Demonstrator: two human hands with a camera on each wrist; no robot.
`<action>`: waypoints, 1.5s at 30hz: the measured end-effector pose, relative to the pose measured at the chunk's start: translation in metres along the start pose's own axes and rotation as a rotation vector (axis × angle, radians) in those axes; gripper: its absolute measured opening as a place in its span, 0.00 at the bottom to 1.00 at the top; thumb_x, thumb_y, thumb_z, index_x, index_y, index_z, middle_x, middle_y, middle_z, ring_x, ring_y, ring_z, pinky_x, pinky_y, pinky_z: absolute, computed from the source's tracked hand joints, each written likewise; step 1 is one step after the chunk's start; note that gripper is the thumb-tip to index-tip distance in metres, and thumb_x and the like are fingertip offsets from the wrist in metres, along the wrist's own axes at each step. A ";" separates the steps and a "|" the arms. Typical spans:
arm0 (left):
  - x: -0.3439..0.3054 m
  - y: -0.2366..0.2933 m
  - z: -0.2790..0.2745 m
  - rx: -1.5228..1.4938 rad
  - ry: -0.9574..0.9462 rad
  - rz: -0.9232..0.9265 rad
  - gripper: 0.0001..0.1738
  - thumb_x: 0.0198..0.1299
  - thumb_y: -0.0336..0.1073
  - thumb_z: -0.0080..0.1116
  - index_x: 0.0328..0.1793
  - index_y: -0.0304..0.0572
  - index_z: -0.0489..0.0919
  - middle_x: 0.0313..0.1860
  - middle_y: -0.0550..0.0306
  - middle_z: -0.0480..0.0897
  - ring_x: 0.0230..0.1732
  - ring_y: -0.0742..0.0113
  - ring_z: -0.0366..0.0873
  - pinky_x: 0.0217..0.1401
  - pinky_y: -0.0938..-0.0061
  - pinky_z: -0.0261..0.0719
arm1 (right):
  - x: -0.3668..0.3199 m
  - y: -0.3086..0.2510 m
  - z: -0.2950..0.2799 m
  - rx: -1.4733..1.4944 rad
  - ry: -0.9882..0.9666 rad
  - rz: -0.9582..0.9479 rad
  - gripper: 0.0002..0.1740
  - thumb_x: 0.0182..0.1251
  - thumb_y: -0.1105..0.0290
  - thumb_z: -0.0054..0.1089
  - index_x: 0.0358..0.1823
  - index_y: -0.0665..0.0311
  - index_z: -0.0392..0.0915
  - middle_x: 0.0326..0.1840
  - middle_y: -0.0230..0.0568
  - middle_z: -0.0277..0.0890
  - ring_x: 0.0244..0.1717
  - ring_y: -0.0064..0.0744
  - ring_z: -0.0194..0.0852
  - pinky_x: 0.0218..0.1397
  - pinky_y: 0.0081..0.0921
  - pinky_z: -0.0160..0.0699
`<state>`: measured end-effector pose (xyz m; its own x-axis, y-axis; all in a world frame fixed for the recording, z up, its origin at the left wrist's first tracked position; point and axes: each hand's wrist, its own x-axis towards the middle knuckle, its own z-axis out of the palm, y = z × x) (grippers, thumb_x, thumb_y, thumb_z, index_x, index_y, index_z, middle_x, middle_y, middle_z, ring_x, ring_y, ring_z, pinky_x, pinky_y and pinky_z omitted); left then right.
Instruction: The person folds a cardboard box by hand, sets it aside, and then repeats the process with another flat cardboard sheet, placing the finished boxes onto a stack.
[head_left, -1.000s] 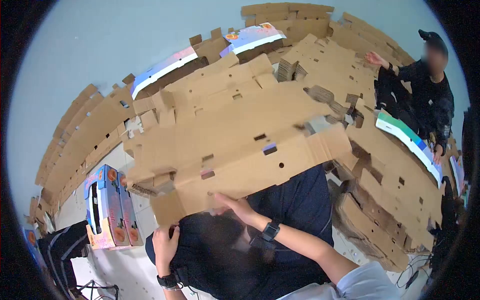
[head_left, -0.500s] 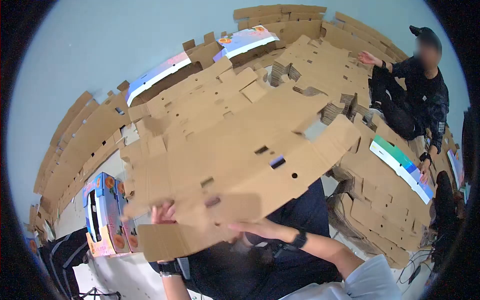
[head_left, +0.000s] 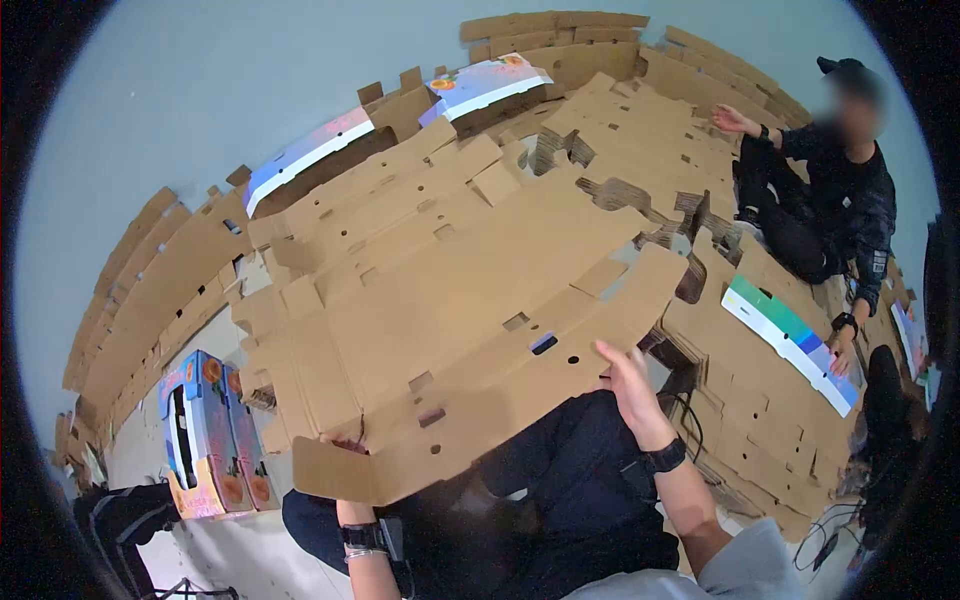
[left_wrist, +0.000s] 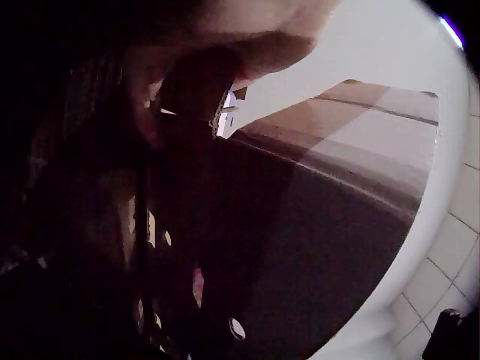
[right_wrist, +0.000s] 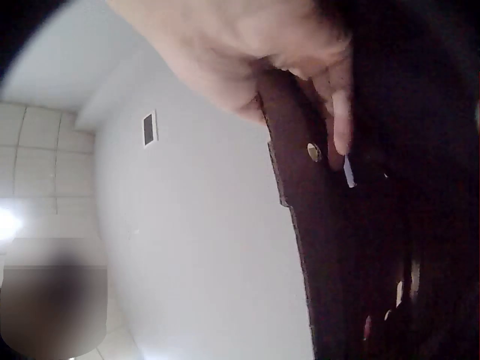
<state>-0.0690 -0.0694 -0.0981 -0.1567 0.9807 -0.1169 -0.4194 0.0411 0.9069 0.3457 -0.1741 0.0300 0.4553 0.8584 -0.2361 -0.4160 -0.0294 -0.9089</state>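
A large brown cardboard box blank (head_left: 470, 310) with cut-out slots and round holes lies over my lap, its near side panel (head_left: 500, 420) turned up along a crease. My right hand (head_left: 630, 390) grips the near edge toward the right, thumb on the upper face. In the right wrist view, fingers of the right hand (right_wrist: 341, 112) reach along the other face near a round hole. At the left end, my left hand (head_left: 345, 443) holds the blank by its corner, largely hidden behind the end flap (head_left: 335, 472). The left wrist view is dark around the left hand (left_wrist: 255, 30).
Stacks of flat cardboard (head_left: 770, 400) lie at the right and beyond. Printed fruit boxes (head_left: 205, 435) stand at the left. A person in black (head_left: 850, 190) sits at the far right, one hand on a green-and-blue printed strip (head_left: 790, 340). Cables (head_left: 830, 530) lie at lower right.
My right hand has moved right along the near edge, from the middle to the right part. My left hand has gone behind the left corner. The near panel and end flap have swung up.
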 end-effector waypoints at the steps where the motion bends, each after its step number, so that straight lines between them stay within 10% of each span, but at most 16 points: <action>1: -0.002 0.003 -0.007 0.004 0.005 0.001 0.26 0.60 0.55 0.55 0.54 0.44 0.73 0.34 0.66 0.76 0.37 0.69 0.75 0.41 0.73 0.75 | 0.002 0.003 0.001 -0.044 0.025 0.000 0.29 0.65 0.56 0.58 0.60 0.66 0.63 0.55 0.44 0.71 0.49 0.33 0.77 0.39 0.28 0.80; 4: -0.015 0.030 0.005 0.157 -0.068 -0.065 0.16 0.61 0.51 0.54 0.44 0.49 0.74 0.30 0.64 0.77 0.31 0.67 0.76 0.35 0.75 0.76 | 0.008 0.003 0.006 -0.084 0.066 -0.056 0.29 0.62 0.59 0.62 0.59 0.67 0.64 0.55 0.43 0.71 0.53 0.31 0.74 0.49 0.28 0.76; 6: -0.046 0.077 0.059 0.832 -0.018 0.239 0.12 0.64 0.37 0.47 0.49 0.42 0.73 0.31 0.63 0.73 0.31 0.74 0.71 0.35 0.82 0.71 | 0.013 -0.002 0.009 -0.077 0.086 -0.115 0.29 0.62 0.61 0.63 0.59 0.68 0.64 0.55 0.42 0.71 0.55 0.29 0.71 0.55 0.27 0.72; 8: 0.001 0.070 0.017 0.310 0.048 -0.076 0.10 0.63 0.32 0.48 0.49 0.40 0.74 0.31 0.62 0.74 0.32 0.73 0.71 0.37 0.80 0.72 | 0.015 -0.016 0.015 -0.046 -0.039 -0.151 0.32 0.63 0.65 0.62 0.64 0.67 0.59 0.62 0.41 0.65 0.65 0.33 0.63 0.68 0.34 0.59; 10: 0.029 0.079 0.016 0.962 0.229 0.682 0.13 0.60 0.30 0.51 0.52 0.39 0.73 0.34 0.62 0.76 0.34 0.73 0.72 0.37 0.78 0.73 | 0.025 -0.027 0.026 -0.003 -0.081 -0.219 0.32 0.63 0.67 0.61 0.65 0.68 0.58 0.63 0.41 0.65 0.65 0.34 0.62 0.68 0.34 0.59; 17: 0.018 0.169 0.040 0.767 0.052 0.468 0.13 0.64 0.32 0.48 0.54 0.43 0.75 0.38 0.59 0.78 0.37 0.72 0.75 0.38 0.77 0.75 | 0.037 -0.084 0.083 0.098 -0.262 -0.629 0.32 0.64 0.68 0.61 0.67 0.67 0.58 0.66 0.43 0.64 0.66 0.36 0.62 0.69 0.39 0.58; 28: 0.043 0.147 0.001 0.832 -0.033 0.438 0.14 0.64 0.34 0.48 0.55 0.44 0.75 0.39 0.60 0.78 0.39 0.72 0.76 0.40 0.77 0.74 | 0.024 -0.046 0.068 0.033 -0.349 -0.460 0.46 0.53 0.56 0.73 0.68 0.63 0.56 0.62 0.40 0.65 0.67 0.38 0.61 0.69 0.38 0.60; 36: 0.138 0.196 -0.008 0.883 -0.096 0.397 0.15 0.65 0.35 0.47 0.56 0.44 0.75 0.41 0.60 0.79 0.40 0.72 0.76 0.41 0.77 0.73 | 0.105 -0.149 0.156 0.013 -0.373 -0.957 0.30 0.60 0.68 0.66 0.62 0.70 0.66 0.59 0.42 0.72 0.56 0.31 0.70 0.62 0.30 0.66; 40: 0.177 0.220 -0.017 0.895 -0.130 0.414 0.15 0.65 0.35 0.47 0.57 0.45 0.74 0.41 0.60 0.79 0.41 0.71 0.76 0.42 0.77 0.73 | 0.103 -0.177 0.126 -0.090 -0.504 -1.006 0.27 0.70 0.67 0.51 0.68 0.65 0.59 0.63 0.39 0.67 0.64 0.36 0.64 0.69 0.37 0.61; 42: 0.158 0.214 -0.035 0.905 -0.141 0.413 0.16 0.65 0.35 0.47 0.57 0.45 0.74 0.42 0.60 0.79 0.42 0.71 0.76 0.42 0.77 0.72 | 0.097 -0.180 0.106 0.382 -0.912 -0.885 0.25 0.70 0.68 0.48 0.67 0.64 0.60 0.62 0.39 0.69 0.64 0.38 0.65 0.68 0.38 0.62; 45: 0.138 0.195 -0.005 0.927 -0.162 0.404 0.16 0.65 0.36 0.47 0.58 0.45 0.74 0.42 0.60 0.79 0.42 0.71 0.76 0.43 0.77 0.72 | 0.097 -0.168 0.102 0.366 -0.658 -0.757 0.25 0.70 0.69 0.49 0.67 0.63 0.59 0.63 0.38 0.68 0.64 0.38 0.65 0.68 0.38 0.63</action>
<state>-0.1768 0.0734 0.0608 0.0186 0.9653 0.2604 0.5053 -0.2338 0.8307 0.3799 -0.0334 0.1944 0.2254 0.6997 0.6780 -0.4636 0.6891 -0.5570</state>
